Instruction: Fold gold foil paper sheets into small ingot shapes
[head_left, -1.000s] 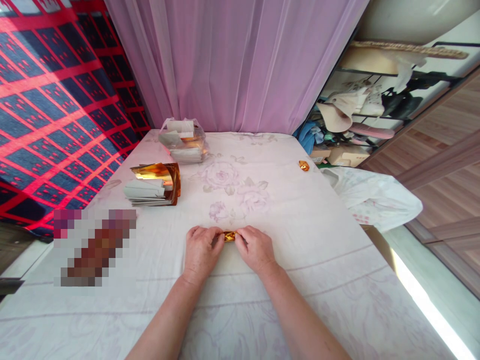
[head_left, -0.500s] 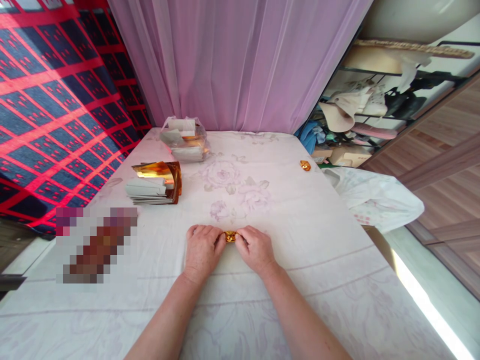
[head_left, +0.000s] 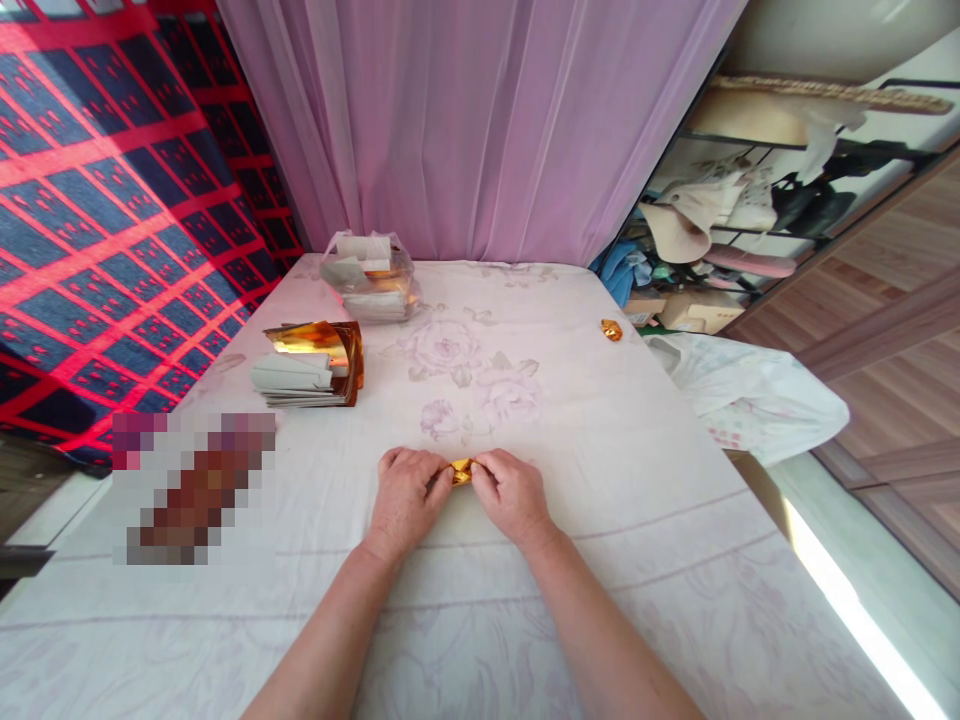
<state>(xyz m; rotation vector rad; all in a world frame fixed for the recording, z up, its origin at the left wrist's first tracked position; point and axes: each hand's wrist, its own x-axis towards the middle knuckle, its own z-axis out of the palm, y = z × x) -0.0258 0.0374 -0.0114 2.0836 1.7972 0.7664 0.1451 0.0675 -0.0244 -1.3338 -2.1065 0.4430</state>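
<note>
While no writing shows, both hands pinch gold foil.

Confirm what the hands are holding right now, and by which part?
A small folded gold foil piece, pinched between both hands just above the bedsheet: left hand grips its left end, right hand its right end, by the fingertips.

— How much of the gold foil piece actually shows?

— Only a sliver; the left hand and right hand cover its ends, so its shape can't be told.

— And left of that foil piece?

— A pixelated patch hides whatever lies on the bed there.

— The clear bag far beyond the foil piece?

— Its contents are too small to make out. Both forearms are cut off by the bottom edge.
</note>
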